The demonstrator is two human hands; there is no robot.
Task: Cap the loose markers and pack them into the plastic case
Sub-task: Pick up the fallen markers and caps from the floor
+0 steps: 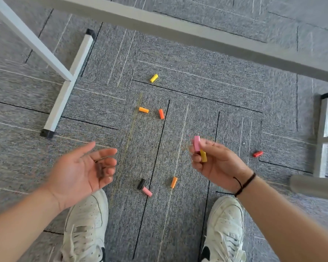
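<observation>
Scene: a person stands on grey carpet [197,87], looking down past both hands at marker caps scattered between white table legs [68,86].
Right hand [214,161]: raised above the floor, fingers curled, pinching a pink cap [197,143] between thumb and fingertips; the cap stands upright and sticks out above the fingers.
Second cap in right hand: a yellow cap [203,156] sits just below the pink one, touching it, held against the palm side of the curled fingers.
Left hand [81,171]: palm up, fingers relaxed and loosely spread; a dark brown cap [99,170] lies across the base of the fingers, blurred, not gripped.
Floor, far: a yellow cap on the carpet [154,78] lies alone near the table's crossbar [178,29].
Floor, middle: an orange cap [144,110] and a red-orange cap [161,114] lie near each other, apart.
Floor, near: a black cap [141,184] and a pink cap on the floor [147,191] touch end to end between the white shoes [87,224]; a second orange cap [174,182] lies just to their right.
Floor, right: a red cap [257,154] lies well apart, beyond the right hand.
Wrist: a dark cord bracelet [244,184] circles the right wrist.
</observation>
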